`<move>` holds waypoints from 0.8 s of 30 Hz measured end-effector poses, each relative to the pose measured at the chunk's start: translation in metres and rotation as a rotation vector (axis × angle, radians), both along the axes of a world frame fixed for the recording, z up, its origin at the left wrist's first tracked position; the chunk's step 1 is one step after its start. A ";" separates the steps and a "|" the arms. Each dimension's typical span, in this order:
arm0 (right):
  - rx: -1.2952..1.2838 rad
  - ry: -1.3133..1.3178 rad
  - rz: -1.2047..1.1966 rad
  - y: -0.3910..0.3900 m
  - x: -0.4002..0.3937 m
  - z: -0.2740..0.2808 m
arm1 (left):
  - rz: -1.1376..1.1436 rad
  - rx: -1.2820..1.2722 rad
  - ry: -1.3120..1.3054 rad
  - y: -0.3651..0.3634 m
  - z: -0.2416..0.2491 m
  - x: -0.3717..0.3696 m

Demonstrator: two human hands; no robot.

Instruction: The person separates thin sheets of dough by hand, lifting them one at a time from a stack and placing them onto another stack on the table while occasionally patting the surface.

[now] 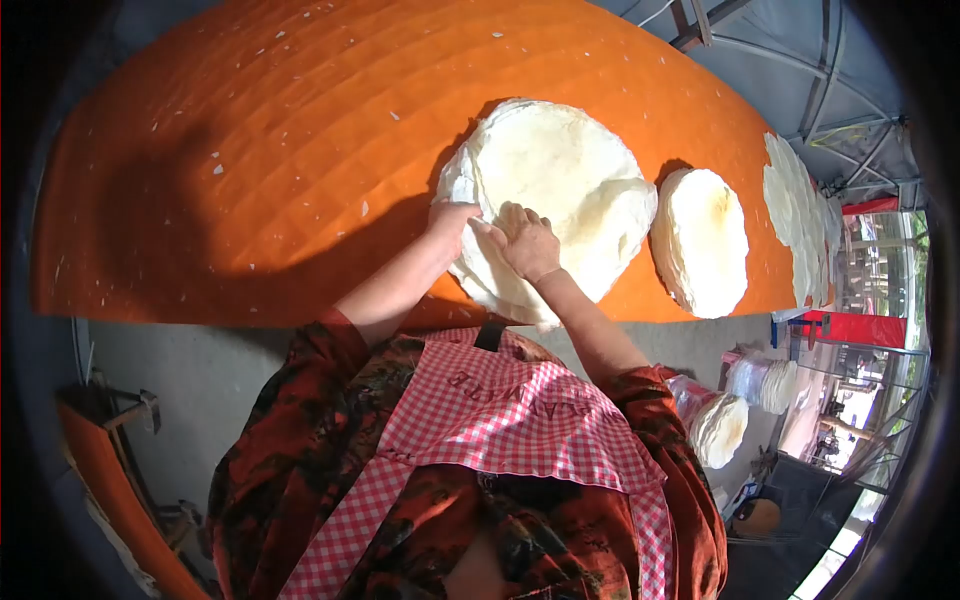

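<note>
A stack of thin, round, pale flatbreads (pixel 560 150) lies near the front edge of the orange table, with uneven layered edges and a raised fold on its right side. At the stack's left rim, my left hand (pixel 455 220) is closed on the edge of a flatbread, its fingertips partly hidden. My right hand (pixel 530 247) rests on top of the same stack, fingers apart and thumb toward the left hand. Just to the right stands a second, smaller-looking stack of flatbreads (pixel 702 242).
The orange table covering (pixel 300 120) carries scattered white flakes. Overlapping pale sheets (pixel 795 220) lie at the table's right end. Below it on the right are bagged stacks of rounds (pixel 718 430). An orange-topped surface (pixel 120 500) stands at lower left.
</note>
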State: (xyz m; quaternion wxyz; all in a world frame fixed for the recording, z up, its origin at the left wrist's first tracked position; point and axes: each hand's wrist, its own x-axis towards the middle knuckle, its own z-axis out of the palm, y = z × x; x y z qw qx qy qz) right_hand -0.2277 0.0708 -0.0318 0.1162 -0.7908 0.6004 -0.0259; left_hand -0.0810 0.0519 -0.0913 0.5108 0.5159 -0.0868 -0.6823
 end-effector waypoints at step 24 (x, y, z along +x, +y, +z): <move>0.247 -0.025 -0.218 -0.041 0.021 0.012 | -0.027 0.073 0.165 -0.016 -0.017 -0.018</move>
